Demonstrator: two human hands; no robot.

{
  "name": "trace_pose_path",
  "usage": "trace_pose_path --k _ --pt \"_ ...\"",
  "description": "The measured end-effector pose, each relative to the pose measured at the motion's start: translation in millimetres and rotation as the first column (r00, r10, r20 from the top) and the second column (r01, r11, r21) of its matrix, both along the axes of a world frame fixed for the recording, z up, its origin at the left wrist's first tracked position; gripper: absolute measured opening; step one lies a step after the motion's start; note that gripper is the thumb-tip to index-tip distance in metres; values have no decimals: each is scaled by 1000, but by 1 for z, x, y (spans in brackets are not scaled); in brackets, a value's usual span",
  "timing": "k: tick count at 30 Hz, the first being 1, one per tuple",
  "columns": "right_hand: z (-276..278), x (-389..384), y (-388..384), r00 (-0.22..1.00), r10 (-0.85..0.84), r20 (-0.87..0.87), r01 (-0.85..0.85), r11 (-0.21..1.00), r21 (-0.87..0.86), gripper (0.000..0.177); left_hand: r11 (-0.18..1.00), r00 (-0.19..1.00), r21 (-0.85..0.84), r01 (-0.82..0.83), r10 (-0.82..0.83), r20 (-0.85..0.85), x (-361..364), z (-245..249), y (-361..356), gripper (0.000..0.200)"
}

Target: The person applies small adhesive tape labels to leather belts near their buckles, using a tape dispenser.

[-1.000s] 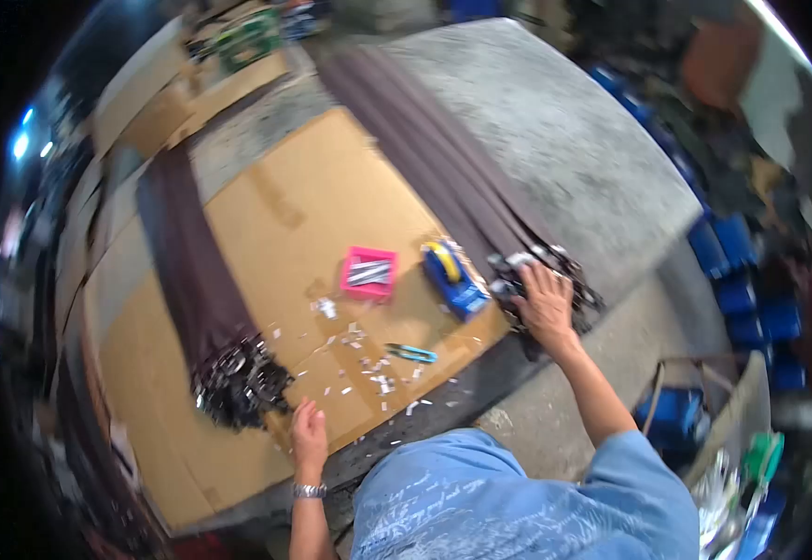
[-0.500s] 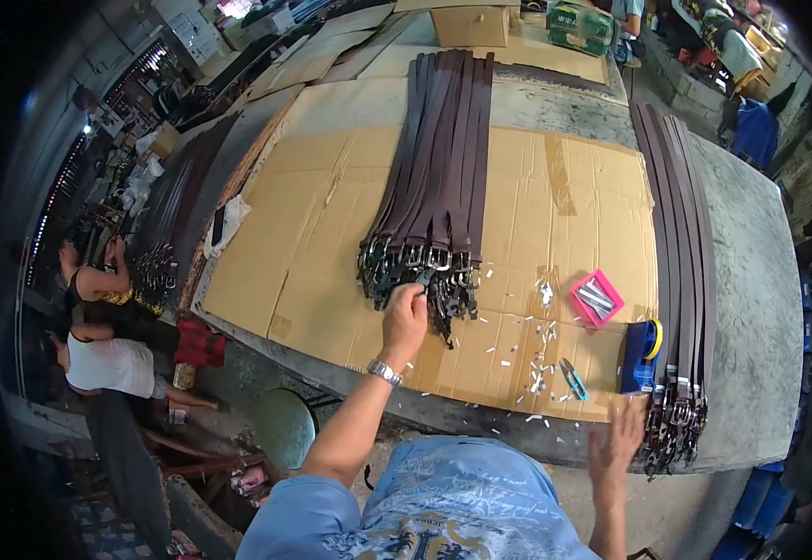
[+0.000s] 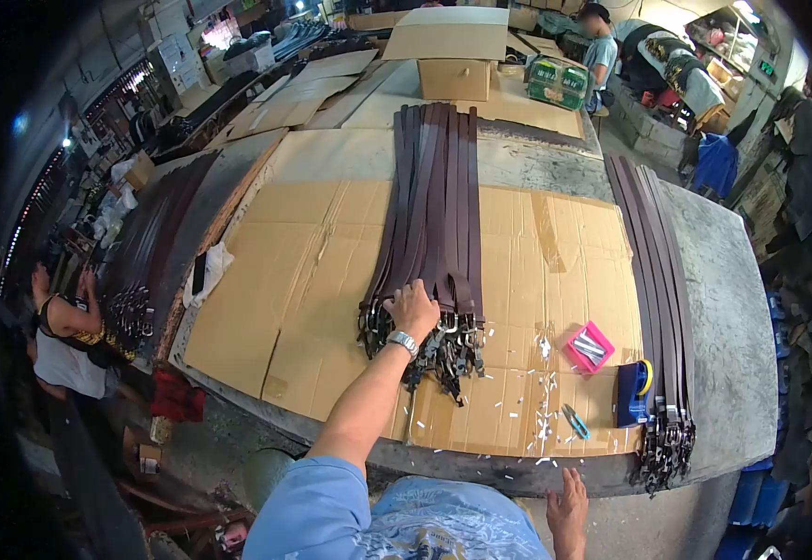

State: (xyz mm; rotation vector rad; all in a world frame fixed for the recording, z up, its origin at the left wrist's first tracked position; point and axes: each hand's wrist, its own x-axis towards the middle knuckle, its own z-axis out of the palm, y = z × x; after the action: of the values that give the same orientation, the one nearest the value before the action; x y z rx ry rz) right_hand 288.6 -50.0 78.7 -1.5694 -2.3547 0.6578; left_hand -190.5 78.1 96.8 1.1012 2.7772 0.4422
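A thick bundle of dark brown belts (image 3: 436,201) runs lengthwise over the cardboard, its metal buckles (image 3: 443,359) heaped at the near end. My left hand (image 3: 413,310), with a watch at the wrist, lies on the bundle just above the buckles, its fingers curled around some belts. How many it grips is hidden under the palm. By the table's near edge, my right hand (image 3: 569,511) hangs in the air with fingers stretched out and nothing in it. Closest to that hand are teal-handled thread snips (image 3: 576,423) and scattered white slips (image 3: 542,431).
A pink tray (image 3: 590,348) of metallic strips and a blue tape dispenser (image 3: 631,397) stand at the right. Beyond them lies a second row of belts (image 3: 653,252). A cardboard box (image 3: 452,80) and a green carton (image 3: 557,84) stand at the back. Other people are at left and far right.
My left hand has moved from the buckles up onto the belt straps. My right hand has drawn back from beside the tape dispenser toward my body. The view has tilted upward.
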Motion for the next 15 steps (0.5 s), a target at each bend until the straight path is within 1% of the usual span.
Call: trace_pose_path --k 1,3,4,5,6,7,8,9,10,11,13,15 --pt "-3 -3 -4 1000 -5 12 5 1000 3 60 1000 1000 3 5 -5 12 -4 3 2 43" --pt "-10 -8 -15 1000 -16 2 16 999 32 61 975 996 221 -16 -5 93 -15 8 10 51" --pt "-5 -15 -19 1000 -22 19 22 999 26 61 929 980 370 -18 -56 189 -25 2 17 59" --pt "-1 -25 -22 1000 2 -7 -1 1000 31 58 898 984 440 30 -103 143 -32 -5 22 57" --pt "6 -37 -23 999 24 -34 -22 999 37 56 884 967 466 13 -130 220 -31 -1 22 55" --pt "14 -50 -24 1000 12 -19 -11 1000 28 56 871 942 491 -5 -161 294 -28 6 19 52" --pt "22 -63 -24 994 -21 -107 14 997 -74 52 876 934 483 -1 -172 314 -22 6 12 52" --pt "32 -77 -22 980 -69 -188 35 984 -175 48 836 793 541 -97 -263 549 -12 2 4 48" --pt "45 -94 -17 978 -31 -207 -3 987 -161 44 804 580 556 -212 -355 733 2 0 -7 44" --pt "59 -113 -10 975 2 -222 -35 988 -149 40 831 369 486 -269 -377 849 17 11 -25 34" --pt "87 -146 6 964 25 -266 -94 963 -252 39 866 136 394 -307 -370 919 46 -4 -57 23" --pt "127 -187 18 900 127 -417 -184 978 -99 33 886 141 373 -274 -347 927 74 -42 -86 18"
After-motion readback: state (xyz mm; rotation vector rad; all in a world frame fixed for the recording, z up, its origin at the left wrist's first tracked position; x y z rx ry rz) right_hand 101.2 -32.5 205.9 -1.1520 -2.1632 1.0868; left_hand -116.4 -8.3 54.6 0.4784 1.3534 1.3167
